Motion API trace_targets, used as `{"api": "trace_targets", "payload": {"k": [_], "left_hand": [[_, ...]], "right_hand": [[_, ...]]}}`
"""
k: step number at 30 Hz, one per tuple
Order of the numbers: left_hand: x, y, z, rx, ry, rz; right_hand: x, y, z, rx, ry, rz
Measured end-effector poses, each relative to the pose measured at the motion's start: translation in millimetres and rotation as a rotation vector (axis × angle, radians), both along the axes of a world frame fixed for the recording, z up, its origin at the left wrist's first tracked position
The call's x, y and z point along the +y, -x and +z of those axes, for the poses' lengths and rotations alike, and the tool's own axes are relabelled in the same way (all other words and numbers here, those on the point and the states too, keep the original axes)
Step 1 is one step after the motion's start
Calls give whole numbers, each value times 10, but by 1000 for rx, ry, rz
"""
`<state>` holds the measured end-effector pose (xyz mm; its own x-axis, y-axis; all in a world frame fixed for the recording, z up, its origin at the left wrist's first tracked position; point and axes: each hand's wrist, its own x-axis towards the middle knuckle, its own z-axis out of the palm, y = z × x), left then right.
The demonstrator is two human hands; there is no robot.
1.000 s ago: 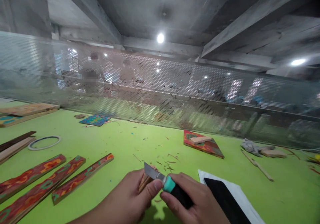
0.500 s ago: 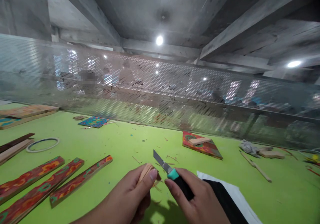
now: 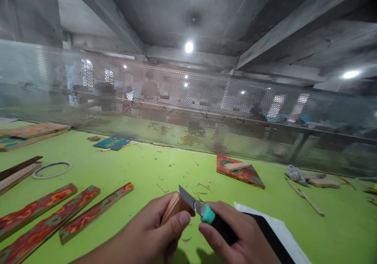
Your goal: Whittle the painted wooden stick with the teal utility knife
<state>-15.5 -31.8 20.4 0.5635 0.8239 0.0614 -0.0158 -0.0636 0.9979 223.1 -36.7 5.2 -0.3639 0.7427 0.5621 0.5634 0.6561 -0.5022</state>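
Left hand (image 3: 150, 232) grips wood piece (image 3: 173, 207); right hand (image 3: 235, 240) knife (image 3: 203, 213).

Teal-collared knife (image 3: 206, 216) blade rests on wood piece (image 3: 174, 206).

ahead: bare green table (image 3: 141, 169) | left: painted strips (image 3: 91, 213) | right: black sheet (image 3: 273, 240)

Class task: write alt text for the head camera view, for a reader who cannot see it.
Over a green table, the left hand grips a small wooden piece while the right hand holds a utility knife, its blade laid against the wood. Three painted wooden strips lie to the left, with shavings scattered ahead.
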Motion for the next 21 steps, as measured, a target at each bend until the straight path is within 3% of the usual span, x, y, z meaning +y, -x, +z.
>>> {"api": "trace_targets", "payload": {"k": [5,14,21], "left_hand": [[-54,47,86,52,-204,3],[-63,-15,106,-15,-95,-46],[-59,13,64,-11,-118,-58]], "right_hand": [[-4,2,-51,-36,6,121],[15,3,-85,-64,-59,131],[4,22,-86,-51,-112,146]]}}
